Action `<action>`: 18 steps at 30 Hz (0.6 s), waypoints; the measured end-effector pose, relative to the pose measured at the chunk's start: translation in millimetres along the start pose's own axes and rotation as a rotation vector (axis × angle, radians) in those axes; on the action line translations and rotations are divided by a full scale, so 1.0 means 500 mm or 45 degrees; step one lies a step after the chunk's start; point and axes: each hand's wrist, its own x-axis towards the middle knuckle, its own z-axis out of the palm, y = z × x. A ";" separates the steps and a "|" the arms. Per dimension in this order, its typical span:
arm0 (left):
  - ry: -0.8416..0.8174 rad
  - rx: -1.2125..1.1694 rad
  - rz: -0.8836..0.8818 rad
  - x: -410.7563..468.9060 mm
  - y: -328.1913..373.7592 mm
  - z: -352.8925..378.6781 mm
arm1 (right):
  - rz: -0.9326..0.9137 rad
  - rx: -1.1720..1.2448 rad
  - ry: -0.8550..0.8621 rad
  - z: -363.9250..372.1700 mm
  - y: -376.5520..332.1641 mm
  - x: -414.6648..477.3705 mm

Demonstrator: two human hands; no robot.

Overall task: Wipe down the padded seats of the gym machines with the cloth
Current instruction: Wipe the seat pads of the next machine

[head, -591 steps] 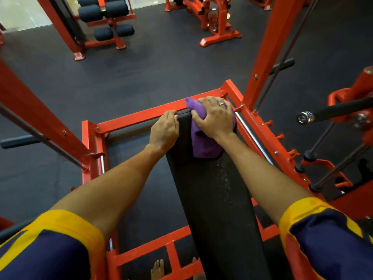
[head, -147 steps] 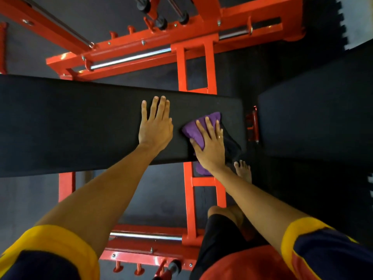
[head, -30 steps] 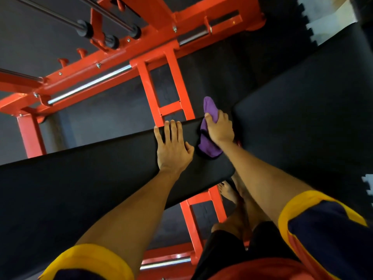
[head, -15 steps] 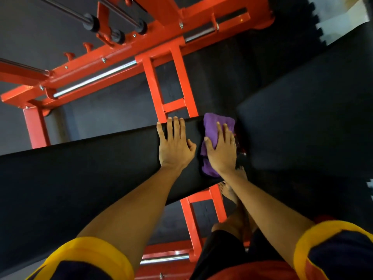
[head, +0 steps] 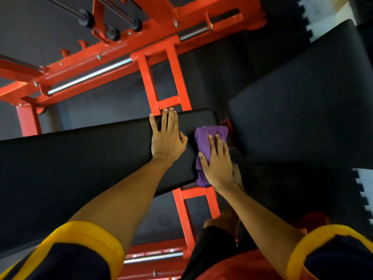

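Note:
A long black padded bench (head: pixel 80 164) runs from the left edge to the middle of the head view. My left hand (head: pixel 166 138) lies flat on it near its right end, fingers straight and reaching the far edge. A purple cloth (head: pixel 207 136) hangs over the bench's right end. My right hand (head: pixel 217 164) presses on the cloth with straight fingers. A second black pad (head: pixel 302 110) rises just right of the cloth, across a narrow gap.
The red steel frame (head: pixel 161 85) with chrome rods (head: pixel 90 75) runs under and behind the bench. Black-tipped bars (head: pixel 86 17) stick out at the top. My bare foot and knee (head: pixel 226 223) stand below the bench end on dark rubber flooring (head: pixel 292 188).
My right hand has slid the cloth along the bench's right end toward me, from the far corner down the end edge. My left hand has stayed flat on the pad.

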 end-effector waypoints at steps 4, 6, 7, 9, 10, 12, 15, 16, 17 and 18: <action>-0.018 0.032 0.192 -0.011 0.002 0.008 | 0.296 0.246 -0.046 0.007 0.071 -0.012; -0.047 0.051 0.224 -0.015 0.000 0.010 | 0.582 0.409 -0.003 0.021 0.056 0.013; -0.051 0.058 0.218 -0.017 0.002 0.011 | 0.642 0.400 0.034 0.024 0.036 0.018; -0.061 0.040 0.216 -0.026 0.009 0.010 | 0.558 0.310 0.132 0.034 -0.001 -0.003; -0.063 0.031 0.230 -0.033 0.017 0.012 | 0.441 0.264 0.159 0.040 -0.009 -0.027; -0.058 0.036 0.295 -0.055 0.038 0.022 | 0.260 0.190 0.179 0.064 0.000 -0.072; -0.090 0.059 0.388 -0.083 0.069 0.034 | 0.457 0.392 0.192 0.064 0.016 -0.075; -0.088 0.065 0.387 -0.086 0.074 0.037 | 0.609 0.511 0.192 0.057 0.013 -0.063; -0.081 0.064 0.373 -0.086 0.074 0.038 | 0.755 0.641 0.224 0.050 0.005 -0.048; -0.081 0.056 0.366 -0.084 0.075 0.037 | 0.886 0.766 0.283 0.045 -0.003 -0.034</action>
